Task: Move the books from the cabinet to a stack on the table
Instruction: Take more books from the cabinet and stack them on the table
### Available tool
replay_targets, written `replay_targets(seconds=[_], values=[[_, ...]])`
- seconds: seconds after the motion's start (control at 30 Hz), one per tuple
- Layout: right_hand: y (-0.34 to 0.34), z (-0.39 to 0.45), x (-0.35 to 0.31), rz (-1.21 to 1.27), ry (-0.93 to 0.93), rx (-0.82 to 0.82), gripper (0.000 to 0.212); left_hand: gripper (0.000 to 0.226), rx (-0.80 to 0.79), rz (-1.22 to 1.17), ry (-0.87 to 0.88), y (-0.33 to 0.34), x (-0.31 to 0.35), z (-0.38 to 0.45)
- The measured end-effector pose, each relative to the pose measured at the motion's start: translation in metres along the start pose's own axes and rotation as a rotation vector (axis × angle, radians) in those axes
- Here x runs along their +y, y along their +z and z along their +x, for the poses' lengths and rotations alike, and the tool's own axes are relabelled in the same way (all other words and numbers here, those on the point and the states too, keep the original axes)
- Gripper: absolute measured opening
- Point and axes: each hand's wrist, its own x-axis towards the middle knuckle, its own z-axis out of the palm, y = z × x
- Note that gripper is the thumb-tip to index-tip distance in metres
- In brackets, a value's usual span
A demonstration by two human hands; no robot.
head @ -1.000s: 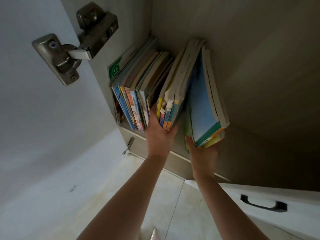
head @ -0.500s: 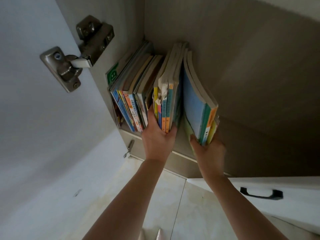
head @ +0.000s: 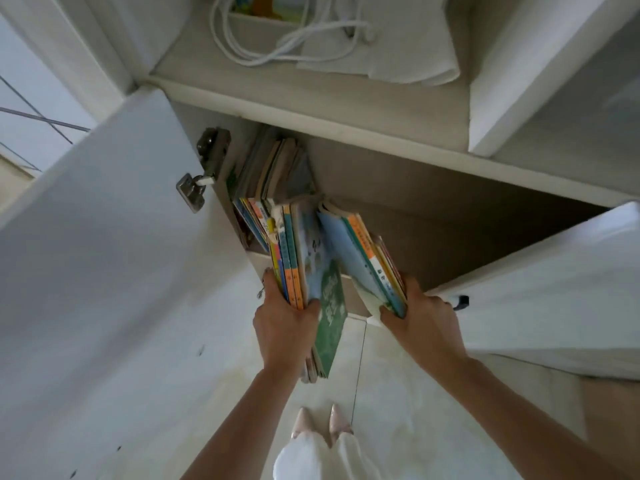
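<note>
At the cabinet mouth, her left hand gripped one bundle of books and her right hand another. More books waited at eleven o'clock; nothing, I judged, was stacked yet.

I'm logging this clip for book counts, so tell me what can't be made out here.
- Head view: table, out of frame.
- Books still in the cabinet: count unclear, overlapping and dim.
- Titles: too small and blurred.
- Left hand and right hand: fingertips hidden behind the bundles.
</note>
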Motion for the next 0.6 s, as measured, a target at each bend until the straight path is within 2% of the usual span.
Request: replay_targets(seconds=[0.13, 0.23, 0.6], values=[[-0.029, -0.036, -0.014, -0.077, -0.033, -0.101, 0.054, 0.054, -0.051, 0.028, -0.013, -0.035, 0.01, -0.038], [-0.053, -0.06, -0.024, -0.141, 0.011, -0.148, 0.057, 0.051, -0.055, 0.015, -0.044, -0.062, 0.019, -0.066], [-0.114, -0.124, -0.045, -0.11, -0.105, -0.193, 0.044, 0.045, 0.054, 0.02, -0.148, -0.12, 0.044, -0.153]])
